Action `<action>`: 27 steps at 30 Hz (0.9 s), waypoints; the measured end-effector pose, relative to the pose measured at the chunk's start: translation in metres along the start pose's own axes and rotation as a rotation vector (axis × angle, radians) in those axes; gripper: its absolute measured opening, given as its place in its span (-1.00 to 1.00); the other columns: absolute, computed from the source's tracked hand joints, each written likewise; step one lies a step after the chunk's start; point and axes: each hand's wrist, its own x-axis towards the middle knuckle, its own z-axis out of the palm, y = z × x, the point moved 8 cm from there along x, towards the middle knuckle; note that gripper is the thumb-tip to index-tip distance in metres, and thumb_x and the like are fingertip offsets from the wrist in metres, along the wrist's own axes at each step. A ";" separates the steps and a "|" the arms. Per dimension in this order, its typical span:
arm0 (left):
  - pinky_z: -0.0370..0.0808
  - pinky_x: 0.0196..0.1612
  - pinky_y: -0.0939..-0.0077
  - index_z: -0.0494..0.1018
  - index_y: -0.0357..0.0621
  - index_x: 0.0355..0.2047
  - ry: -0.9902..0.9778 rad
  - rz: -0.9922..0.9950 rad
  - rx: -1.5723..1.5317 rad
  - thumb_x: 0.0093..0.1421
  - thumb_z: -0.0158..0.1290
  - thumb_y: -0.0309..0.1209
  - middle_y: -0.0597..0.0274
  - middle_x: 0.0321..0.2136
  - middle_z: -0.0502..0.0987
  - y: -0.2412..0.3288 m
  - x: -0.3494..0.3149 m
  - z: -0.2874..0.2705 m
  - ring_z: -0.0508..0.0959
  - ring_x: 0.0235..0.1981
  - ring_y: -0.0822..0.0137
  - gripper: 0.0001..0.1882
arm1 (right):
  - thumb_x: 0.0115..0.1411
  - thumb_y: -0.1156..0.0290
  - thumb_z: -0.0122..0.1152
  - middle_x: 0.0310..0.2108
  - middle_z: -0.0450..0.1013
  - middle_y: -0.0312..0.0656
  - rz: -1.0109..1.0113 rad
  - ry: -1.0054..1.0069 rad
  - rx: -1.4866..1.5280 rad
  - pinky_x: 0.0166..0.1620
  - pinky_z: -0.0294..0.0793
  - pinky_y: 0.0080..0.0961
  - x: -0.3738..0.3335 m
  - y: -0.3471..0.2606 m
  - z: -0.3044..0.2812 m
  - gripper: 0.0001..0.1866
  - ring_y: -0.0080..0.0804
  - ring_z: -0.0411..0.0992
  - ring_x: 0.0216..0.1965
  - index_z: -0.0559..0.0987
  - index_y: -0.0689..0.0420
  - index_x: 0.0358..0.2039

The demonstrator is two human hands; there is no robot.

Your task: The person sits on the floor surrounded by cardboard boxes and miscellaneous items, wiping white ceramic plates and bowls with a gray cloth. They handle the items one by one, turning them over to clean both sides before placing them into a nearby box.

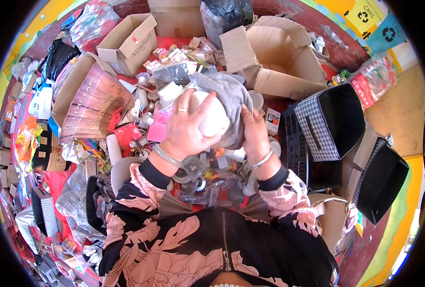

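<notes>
In front of me my left hand [186, 125] is closed on a smooth white rounded object [215, 117], its fingers lying over the top and near side. The object's exact kind cannot be told. A grey cloth [229, 91] wraps around its far and right sides. My right hand [255, 134] grips this cloth from the right, with the fingers partly hidden by its folds. Below both hands lies a heap of small goods, including a bright pink piece [159, 125] and clear plastic packages [193, 167].
Open cardboard boxes [284, 52] stand at the far side, near a dark plastic bag [227, 19]. On the right are houndstooth fabric bins [317, 124] and a black crate [294, 138]. A pink pleated carton [94, 98] and bagged goods crowd the left.
</notes>
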 end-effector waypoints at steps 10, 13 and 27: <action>0.36 -0.03 0.11 0.30 0.02 0.13 0.140 -0.128 -0.087 -0.33 0.30 -0.16 -0.28 -0.03 0.23 -0.021 -0.002 -0.006 0.33 -0.07 -0.20 -0.09 | 0.33 0.35 -0.09 -0.18 0.42 -0.31 0.105 -0.008 -0.065 -0.14 0.35 -0.66 -0.048 0.030 0.008 -0.72 -0.61 0.34 -0.20 0.39 0.18 -0.02; 0.36 -0.02 0.12 0.32 0.05 0.12 0.154 -0.040 -0.090 -0.35 0.30 -0.16 -0.23 0.00 0.21 -0.007 0.004 -0.021 0.32 -0.06 -0.18 -0.11 | 0.33 0.35 -0.09 -0.13 0.42 -0.30 -0.168 -0.137 -0.029 -0.04 0.30 -0.64 -0.042 0.011 0.011 -0.69 -0.60 0.33 -0.12 0.37 0.19 0.03; 0.38 0.00 0.02 0.45 0.18 0.00 -0.256 0.475 -0.132 -0.35 0.27 -0.21 -0.01 -0.05 0.27 0.047 -0.033 0.024 0.36 -0.05 -0.01 -0.26 | 0.22 0.44 0.04 -0.39 0.50 -0.28 0.094 -0.266 -0.488 -0.37 0.39 -0.66 0.011 -0.019 -0.024 -0.80 -0.59 0.42 -0.41 0.53 0.24 -0.19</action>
